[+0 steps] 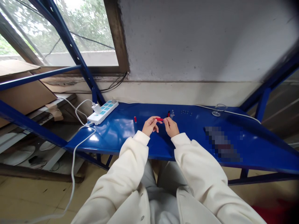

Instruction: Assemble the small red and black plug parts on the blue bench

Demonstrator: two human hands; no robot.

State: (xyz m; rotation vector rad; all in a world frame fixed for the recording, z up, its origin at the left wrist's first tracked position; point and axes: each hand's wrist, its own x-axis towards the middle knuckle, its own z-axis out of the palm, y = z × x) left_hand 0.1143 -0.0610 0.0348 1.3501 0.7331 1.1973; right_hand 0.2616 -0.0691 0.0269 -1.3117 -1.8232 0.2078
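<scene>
Above the blue table (121, 137), my left hand (149, 125) and my right hand (171, 127) face each other. Between them lies a small red cylinder (159, 119), pinched at its left end by my left fingers and at its right end by my right fingertips. Its exact kind is too small to make out. Another small red cylinder (135, 119) stands upright on the table to the left. Just behind my right hand are a small red and black piece (168, 114) and a clear piece (172, 114).
A white power strip (104, 112) with a plugged-in charger sits at the table's left end. Several tiny pieces (186, 112) lie in a row toward the back. A clear round container (219, 109) stands at the back right, near a white cable. A blurred dark item (221, 144) lies at right.
</scene>
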